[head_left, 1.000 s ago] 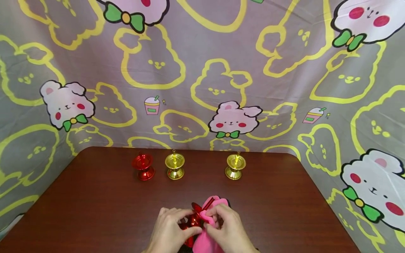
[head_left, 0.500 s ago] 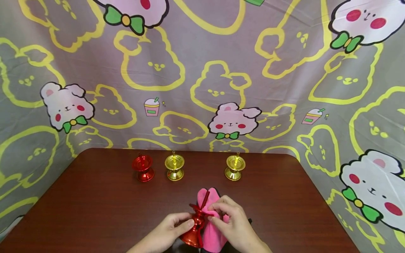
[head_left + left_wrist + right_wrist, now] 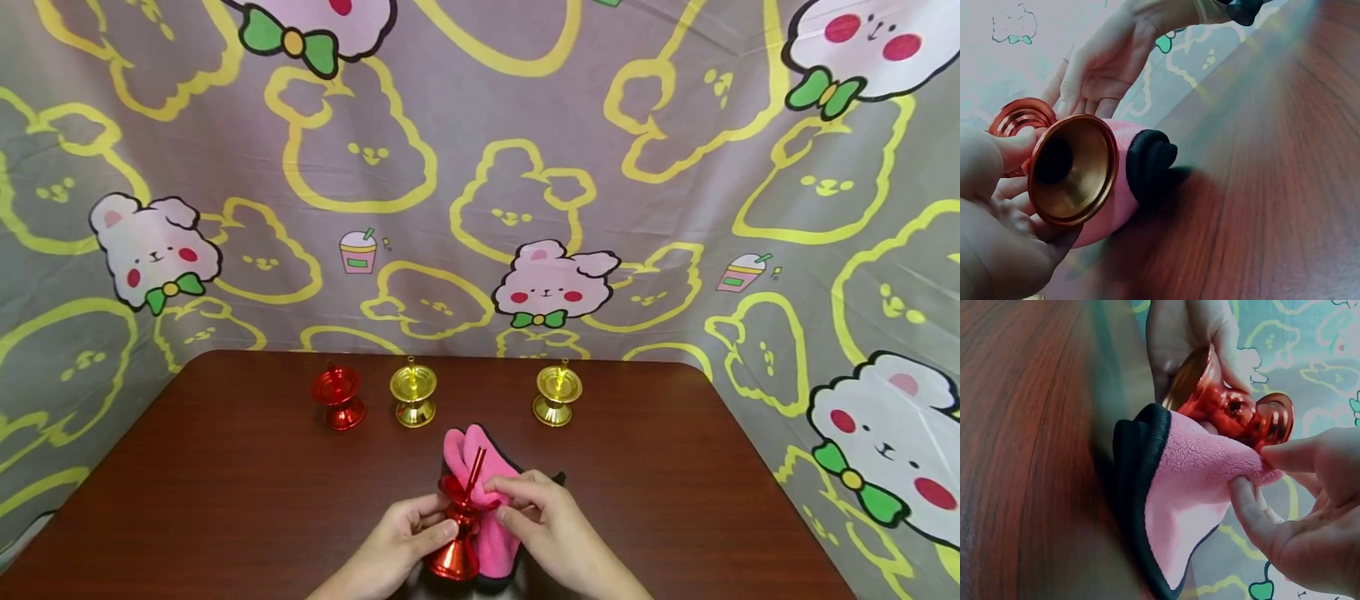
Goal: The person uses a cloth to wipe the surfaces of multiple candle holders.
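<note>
My left hand (image 3: 405,537) grips a shiny red candle holder (image 3: 454,558) by its narrow middle, thumb in front. The holder leans slightly, with its thin stem pointing up. In the left wrist view its hollow, gold-coloured base (image 3: 1088,181) faces the camera. My right hand (image 3: 551,517) pinches a pink cloth (image 3: 495,546) with dark edging against the holder's upper dish. The right wrist view has thumb and fingers of the right hand (image 3: 1310,531) closing on the fold of cloth (image 3: 1200,469) at the red rim. The cloth hangs behind and beside the holder, partly hiding it.
Across the back of the brown table (image 3: 225,500) stand another red candle holder (image 3: 345,414), a gold candle holder (image 3: 415,410) and, farther right, a second gold one (image 3: 553,410). A patterned curtain (image 3: 435,192) hangs behind and along the sides.
The held candle holder has swung from a strong tilt to nearly upright. The pink cloth has shifted left and spread behind it. The right hand stays at the dish, pinching the cloth.
</note>
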Motion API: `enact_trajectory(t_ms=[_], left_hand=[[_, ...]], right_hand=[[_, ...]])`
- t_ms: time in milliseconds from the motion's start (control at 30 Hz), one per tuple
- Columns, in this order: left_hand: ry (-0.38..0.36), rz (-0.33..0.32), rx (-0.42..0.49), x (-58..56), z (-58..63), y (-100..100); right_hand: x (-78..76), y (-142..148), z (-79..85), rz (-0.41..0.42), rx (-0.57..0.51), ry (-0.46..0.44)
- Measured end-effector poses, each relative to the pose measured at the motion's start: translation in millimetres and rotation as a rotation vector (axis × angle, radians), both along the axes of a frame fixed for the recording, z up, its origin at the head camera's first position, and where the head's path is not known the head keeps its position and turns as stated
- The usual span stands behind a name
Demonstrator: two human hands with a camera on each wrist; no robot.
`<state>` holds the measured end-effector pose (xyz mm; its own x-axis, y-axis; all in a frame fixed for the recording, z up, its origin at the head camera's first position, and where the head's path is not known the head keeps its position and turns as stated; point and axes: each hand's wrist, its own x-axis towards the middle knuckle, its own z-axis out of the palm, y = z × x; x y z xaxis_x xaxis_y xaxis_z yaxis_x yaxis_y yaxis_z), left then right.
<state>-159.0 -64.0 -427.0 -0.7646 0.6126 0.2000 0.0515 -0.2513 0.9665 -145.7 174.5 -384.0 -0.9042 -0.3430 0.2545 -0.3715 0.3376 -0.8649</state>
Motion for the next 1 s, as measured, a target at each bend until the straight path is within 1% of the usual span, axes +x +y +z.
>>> enact_trajectory(t_ms=[133,433,567,700,800,900,1000], left_hand=[[0.011,0.023,-0.013,0.3,0.6,2.0],[0.028,0.061,-0.058,-0.6,1.8,4.8],[0.024,0.089,-0.085,-0.2,2.5,6.2],[0.020,0.118,-0.118,1.2,2.0,7.4],[0.015,0.168,-0.164,2.7,1.7,8.6],[0.040,0.264,-0.242,4.4,2.8,11.1],[0.160,0.405,-0.378,6.4,3.2,14.4]], right_hand=[[0.8,0.3,-0.4,-0.012,0.012,-0.017],[-0.4,2.8,4.5,0.019,0.015,-0.174],[0.4,2.9,7.0,0.037,-0.002,-0.210],[3.0,1.4,7.7,0.068,-0.045,-0.272],[5.3,-2.0,6.2,0.095,-0.099,-0.314],[7.1,-6.3,4.4,0.115,-0.148,-0.319],[8.7,-10.7,2.8,0.120,-0.180,-0.313]])
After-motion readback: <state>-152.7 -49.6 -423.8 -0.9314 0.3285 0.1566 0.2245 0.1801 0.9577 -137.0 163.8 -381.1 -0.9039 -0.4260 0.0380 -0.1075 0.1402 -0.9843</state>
